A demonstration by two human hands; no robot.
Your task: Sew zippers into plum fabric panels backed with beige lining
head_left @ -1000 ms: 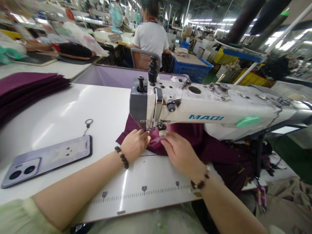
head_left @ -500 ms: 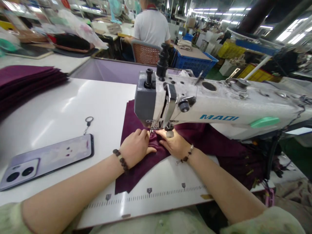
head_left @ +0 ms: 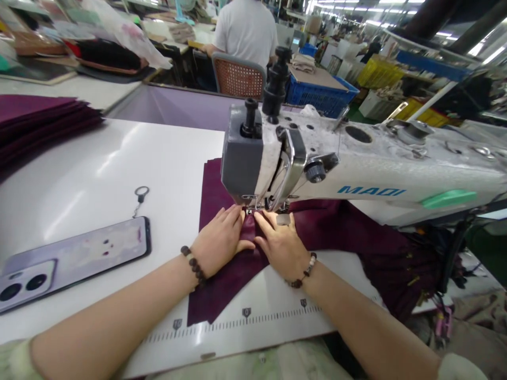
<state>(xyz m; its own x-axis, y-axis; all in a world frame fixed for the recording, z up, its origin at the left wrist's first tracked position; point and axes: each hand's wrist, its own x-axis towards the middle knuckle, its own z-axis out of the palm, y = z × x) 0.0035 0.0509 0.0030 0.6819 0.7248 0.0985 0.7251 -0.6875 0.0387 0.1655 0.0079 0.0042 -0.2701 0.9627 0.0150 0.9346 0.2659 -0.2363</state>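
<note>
A dark purple piece of fabric (head_left: 222, 293) lies under the needle area of a white sewing machine (head_left: 372, 174). My left hand (head_left: 219, 237) rests on the fabric left of the presser foot (head_left: 250, 211), fingers stretched forward and thumb apart. On the other side, my right hand (head_left: 283, 243) presses on the fabric with fingers spread, its fingertips close to the foot. The two thumbs point toward each other across the cloth. Beyond my right hand, more purple fabric runs right in a bunched strip (head_left: 390, 264). The machine head hides the needle's exact contact with the cloth.
A phone (head_left: 83, 258) with a ring strap (head_left: 141, 193) lies on the white table at left. Behind it is a stack of purple fabric pieces (head_left: 43, 126). A ruler scale (head_left: 269, 318) marks the front edge. A person (head_left: 247, 31) sits ahead near a blue crate (head_left: 317, 97).
The view has shifted slightly, and the machine appears further right. My right hand now lies more to the right of the foot with fingers more spread. My left hand stays flat on the fabric.
</note>
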